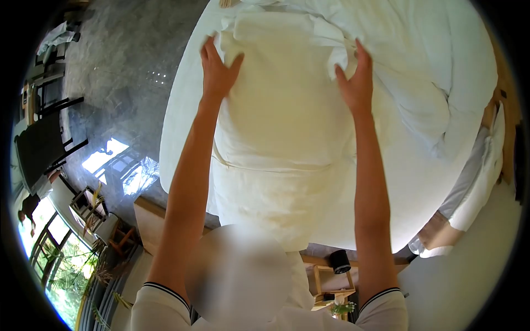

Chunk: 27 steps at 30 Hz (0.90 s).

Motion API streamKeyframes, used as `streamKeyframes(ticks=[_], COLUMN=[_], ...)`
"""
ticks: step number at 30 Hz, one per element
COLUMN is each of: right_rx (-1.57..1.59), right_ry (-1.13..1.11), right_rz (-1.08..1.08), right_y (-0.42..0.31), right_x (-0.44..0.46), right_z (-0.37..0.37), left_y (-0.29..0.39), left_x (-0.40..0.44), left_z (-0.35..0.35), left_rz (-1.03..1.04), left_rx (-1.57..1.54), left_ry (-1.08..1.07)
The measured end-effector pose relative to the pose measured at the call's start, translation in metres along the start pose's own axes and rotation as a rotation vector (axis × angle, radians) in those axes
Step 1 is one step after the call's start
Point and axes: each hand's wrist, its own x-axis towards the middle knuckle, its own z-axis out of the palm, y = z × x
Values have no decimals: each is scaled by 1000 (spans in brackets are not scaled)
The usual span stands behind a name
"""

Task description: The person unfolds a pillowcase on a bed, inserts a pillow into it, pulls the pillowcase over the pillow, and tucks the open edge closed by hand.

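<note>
A white cased pillow lies in front of me, its near end reaching down toward my chest. A seam or flap edge crosses its lower part. My left hand is at its upper left edge, with thumb and fingers spread apart. At the upper right edge is my right hand, also with thumb and fingers apart, beside a loose fold of white cloth. Neither hand visibly grips the cloth. Under the pillow is a bed with a white sheet.
A rumpled white duvet covers the bed's far right. Left of the bed are a grey floor and a dark chair. A wooden stand with a black cylinder is near the bed's close edge. More white bedding is at right.
</note>
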Motion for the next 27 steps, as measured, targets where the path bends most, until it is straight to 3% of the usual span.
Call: streamKeyframes(ticks=[2,3,4,5,7,9,10,12,13,16,18,21,23,25,27], right_rx=[41,36,-126,-293,-292,-320,-308,-285,-308,-348,-315,-51,-35,-6,-45], right_ry=[-24,-90,-226,-263,-258,-255,-203,-165,-182,-212,-184,-238,-210,-193,-322], right_rz=[-133,-130,-150,-189,-134,-113,-68,-14,-47,-96,-88,-53,-63,-74,-86], right_y=[20,18,10,0,-16,-37,-65,-92,-95,-59,-58,-72,-65,-60,-65], right_x=[-52,-86,-109,-136,-153,-153,-139,-151,-162,-224,-220,-202,-218,-245,-275], right_z=[13,20,22,28,31,21,6,3,9,52,58,23,5,-13,-27], left_y=[-16,-31,-10,4,27,49,58,73,76,40,41,42,43,40,28], left_x=[-47,-77,-106,-120,-125,-124,-128,-157,-179,-223,-209,-202,-210,-232,-256], left_z=[-8,1,-7,-12,-19,-21,-20,-22,-16,17,22,-1,-24,-51,-65], left_rz=[54,168,-8,-42,-69,321,329,379,381,458,478,424,413,561,556], left_rx=[-32,85,86,153,218,397,392,200,368,545,532,359,257,267,259], left_ry=[-368,-358,-305,-277,-249,30,31,-225,-316,-231,-211,-265,-256,-397,-373])
